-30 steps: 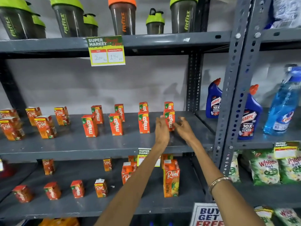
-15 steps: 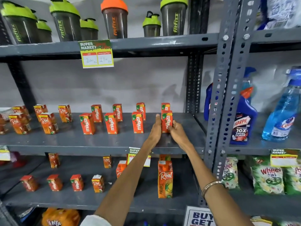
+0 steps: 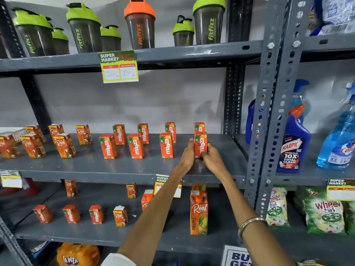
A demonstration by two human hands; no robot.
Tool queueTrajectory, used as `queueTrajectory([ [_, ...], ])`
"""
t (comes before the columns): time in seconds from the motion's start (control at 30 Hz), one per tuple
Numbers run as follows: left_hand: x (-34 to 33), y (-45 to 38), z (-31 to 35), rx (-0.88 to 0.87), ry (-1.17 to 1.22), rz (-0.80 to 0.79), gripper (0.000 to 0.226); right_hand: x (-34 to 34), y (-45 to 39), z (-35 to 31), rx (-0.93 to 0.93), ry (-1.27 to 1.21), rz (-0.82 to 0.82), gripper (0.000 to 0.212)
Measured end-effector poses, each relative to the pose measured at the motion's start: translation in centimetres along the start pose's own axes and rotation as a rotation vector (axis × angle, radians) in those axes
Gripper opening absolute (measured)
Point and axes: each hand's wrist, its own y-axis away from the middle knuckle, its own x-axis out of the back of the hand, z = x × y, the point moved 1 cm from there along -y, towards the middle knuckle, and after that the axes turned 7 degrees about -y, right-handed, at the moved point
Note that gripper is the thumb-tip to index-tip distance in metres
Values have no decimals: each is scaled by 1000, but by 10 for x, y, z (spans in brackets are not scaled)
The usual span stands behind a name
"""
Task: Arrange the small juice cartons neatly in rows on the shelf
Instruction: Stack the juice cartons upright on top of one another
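Observation:
Small orange Maaza cartons stand in two rows on the grey middle shelf [image 3: 86, 166]. The front-right Maaza carton [image 3: 201, 143] is upright between my two hands. My left hand [image 3: 187, 154] presses its left side with straight fingers, and my right hand [image 3: 212, 156] curls round its lower right side. Another Maaza carton [image 3: 199, 127] stands right behind it. More front-row cartons [image 3: 166, 145] [image 3: 136, 146] [image 3: 108, 146] stand to the left. Small Real cartons [image 3: 64, 145] are grouped at the shelf's left end.
Shaker bottles [image 3: 140, 24] line the top shelf, with a price tag [image 3: 118, 66] hanging from it. The lower shelf holds small cartons [image 3: 96, 214] and a tall Real pineapple carton [image 3: 199, 213]. A perforated upright [image 3: 269, 116] divides off cleaner bottles [image 3: 294, 143] and detergent bags [image 3: 324, 217] on the right.
Both hands have closed in on the front-right Maaza carton; a second ago they hovered apart beside it. The view has shifted slightly.

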Motion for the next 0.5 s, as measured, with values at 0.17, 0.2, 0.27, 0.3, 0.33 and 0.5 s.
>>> queueTrajectory([
  [0.17,0,-3,-1,2,-6,-8,62,-1,-1,1,8,26,26,36],
  [0.2,0,-2,0,-2,-15,-12,61,-2,-1,0,4,44,33,36],
  [0.27,-1,4,4,-6,-26,0,60,-2,4,-4,15,102,56,42],
  [0.3,1,10,5,-17,-29,36,59,-4,9,-6,58,157,94,48],
  [0.33,7,17,3,-41,-33,92,57,-8,17,-7,131,217,159,56],
  [0.5,71,68,-19,-299,-20,376,53,-54,66,-17,528,164,342,50],
])
